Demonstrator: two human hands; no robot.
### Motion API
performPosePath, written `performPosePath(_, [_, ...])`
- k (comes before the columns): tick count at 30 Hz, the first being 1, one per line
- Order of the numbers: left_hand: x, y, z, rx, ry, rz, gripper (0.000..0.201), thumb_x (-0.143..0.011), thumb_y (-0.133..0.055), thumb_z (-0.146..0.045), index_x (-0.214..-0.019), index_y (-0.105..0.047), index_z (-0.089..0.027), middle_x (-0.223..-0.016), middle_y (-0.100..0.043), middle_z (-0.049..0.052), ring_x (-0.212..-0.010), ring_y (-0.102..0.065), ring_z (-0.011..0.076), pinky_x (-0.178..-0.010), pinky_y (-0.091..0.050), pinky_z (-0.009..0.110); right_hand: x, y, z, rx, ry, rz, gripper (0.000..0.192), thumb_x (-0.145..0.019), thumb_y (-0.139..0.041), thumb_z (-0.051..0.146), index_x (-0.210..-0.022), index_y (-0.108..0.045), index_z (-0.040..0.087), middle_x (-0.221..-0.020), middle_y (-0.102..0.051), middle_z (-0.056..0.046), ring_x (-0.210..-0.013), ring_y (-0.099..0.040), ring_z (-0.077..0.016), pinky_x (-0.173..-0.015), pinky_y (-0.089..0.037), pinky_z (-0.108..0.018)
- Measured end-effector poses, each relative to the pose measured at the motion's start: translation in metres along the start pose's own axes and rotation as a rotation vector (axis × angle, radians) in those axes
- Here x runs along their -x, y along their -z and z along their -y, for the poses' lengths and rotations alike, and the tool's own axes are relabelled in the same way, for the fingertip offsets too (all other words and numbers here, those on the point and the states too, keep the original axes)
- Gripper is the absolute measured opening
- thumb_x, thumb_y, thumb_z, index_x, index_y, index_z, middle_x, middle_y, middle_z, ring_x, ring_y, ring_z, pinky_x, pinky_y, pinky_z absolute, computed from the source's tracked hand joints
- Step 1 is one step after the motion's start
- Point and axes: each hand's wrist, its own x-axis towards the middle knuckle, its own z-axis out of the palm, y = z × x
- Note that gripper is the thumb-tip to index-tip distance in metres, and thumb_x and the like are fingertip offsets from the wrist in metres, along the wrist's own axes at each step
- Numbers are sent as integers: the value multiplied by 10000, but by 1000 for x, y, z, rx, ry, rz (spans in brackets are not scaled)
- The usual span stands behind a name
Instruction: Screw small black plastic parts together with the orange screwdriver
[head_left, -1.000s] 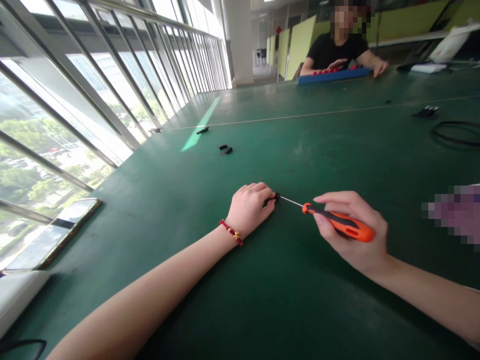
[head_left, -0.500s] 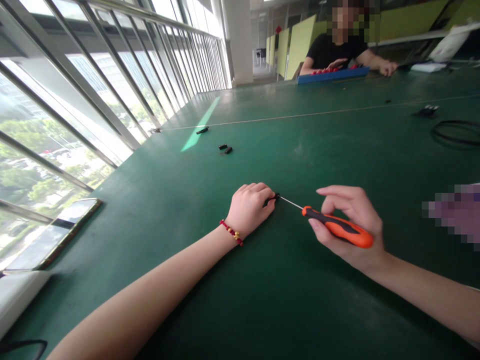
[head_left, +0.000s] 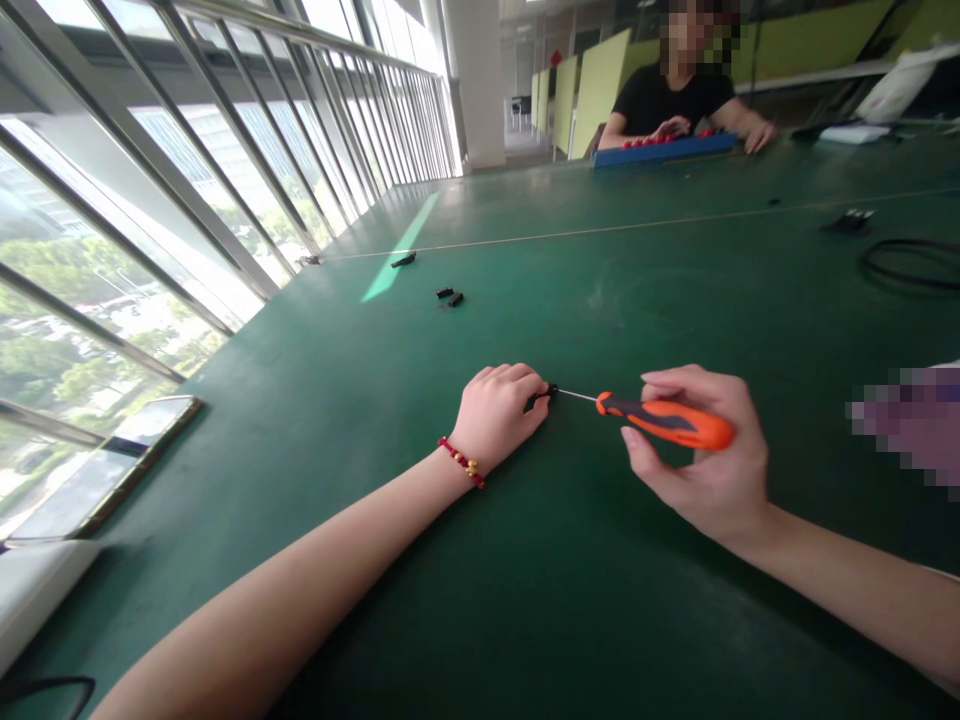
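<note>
My left hand [head_left: 498,413] rests on the green table [head_left: 570,600] and pinches a small black part [head_left: 541,395] between its fingertips. A red bead bracelet [head_left: 460,463] circles that wrist. My right hand [head_left: 705,455] grips an orange and black screwdriver [head_left: 664,421]. The thin metal shaft of the screwdriver points left, and its tip touches the small black part.
Several small black parts [head_left: 450,296] lie further out on the table, and one more black part [head_left: 404,260] near the window. A black cable loop [head_left: 904,265] lies at the right. A person in a black shirt [head_left: 671,95] sits at the far end behind a blue tray [head_left: 664,148].
My right hand has shifted slightly left and up with the screwdriver, and its fingers have re-gripped the handle. My left hand has stayed still on the black part.
</note>
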Motion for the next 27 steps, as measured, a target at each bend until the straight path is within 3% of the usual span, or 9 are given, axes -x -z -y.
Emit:
performPosePath(4, [0, 0, 0, 3, 2, 4, 162, -853, -520, -246, -838, -673, -197, -907, -703, -3, -804, -622, 155, -743, -451, 298, 0, 0, 1, 60, 17, 124, 291, -747, -643, 172, -1011, -545, 245, -663, -551, 33, -581, -547, -129, -683, -486, -338])
performPosePath(6, [0, 1, -1, 5, 5, 8, 161, -852, -520, -244, -842, -673, -198, -913, -704, -2, -809, -623, 156, -745, -452, 298, 0, 0, 1, 58, 31, 107, 269, -748, -630, 150, -983, -550, 254, -737, -582, 11, -641, -569, -139, -684, -490, -332])
performPosePath(8, [0, 1, -1, 7, 10, 11, 160, -852, -520, -245, -840, -673, -199, -915, -705, 0, -810, -623, 156, -747, -452, 297, 0, 0, 1, 6, 5, 39, 363, -725, -640, 154, -1057, -530, 254, -843, -573, -25, -739, -583, -165, -672, -504, -330])
performPosePath(10, [0, 1, -1, 8, 10, 12, 160, -853, -521, -248, -837, -672, -198, -912, -705, 2, -809, -624, 157, -749, -451, 298, 0, 0, 0, -17, -28, 53, 416, -720, -646, 178, -1108, -511, 243, -783, -547, -11, -703, -577, -164, -662, -508, -337])
performPosePath(14, [0, 1, 0, 9, 5, 11, 157, -853, -523, -246, -842, -672, -198, -913, -705, 1, -811, -624, 158, -748, -449, 301, 0, 1, 1, 35, 11, 170, 225, -766, -614, 167, -968, -556, 251, -681, -584, 27, -560, -553, -119, -638, -485, -324])
performPosePath(18, [0, 0, 0, 11, 7, 13, 159, -853, -521, -246, -847, -673, -198, -918, -704, 0, -818, -624, 157, -751, -449, 299, 1, 0, 0, 9, -39, 36, 346, -718, -648, 155, -1038, -550, 241, -859, -598, -30, -744, -597, -169, -677, -505, -335])
performPosePath(22, [0, 1, 0, 8, 6, 16, 156, -850, -526, -250, -844, -673, -195, -920, -705, 0, -811, -623, 159, -750, -449, 301, 0, 0, 1, 35, 7, 146, 226, -753, -630, 172, -956, -566, 248, -662, -591, 26, -613, -569, -146, -698, -474, -362])
performPosePath(24, [0, 1, -1, 6, 8, 15, 153, -849, -529, -249, -842, -672, -196, -915, -705, -1, -808, -622, 160, -747, -449, 301, 0, 1, 2, 45, 53, 145, 176, -762, -614, 153, -900, -563, 250, -731, -641, 13, -647, -583, -147, -711, -471, -362])
performPosePath(27, [0, 1, -1, 7, 9, 13, 155, -851, -525, -247, -840, -671, -197, -916, -706, -1, -811, -622, 159, -749, -448, 299, 0, 1, 1, 35, 2, 76, 296, -725, -635, 156, -996, -550, 238, -826, -616, -26, -733, -594, -170, -682, -497, -347])
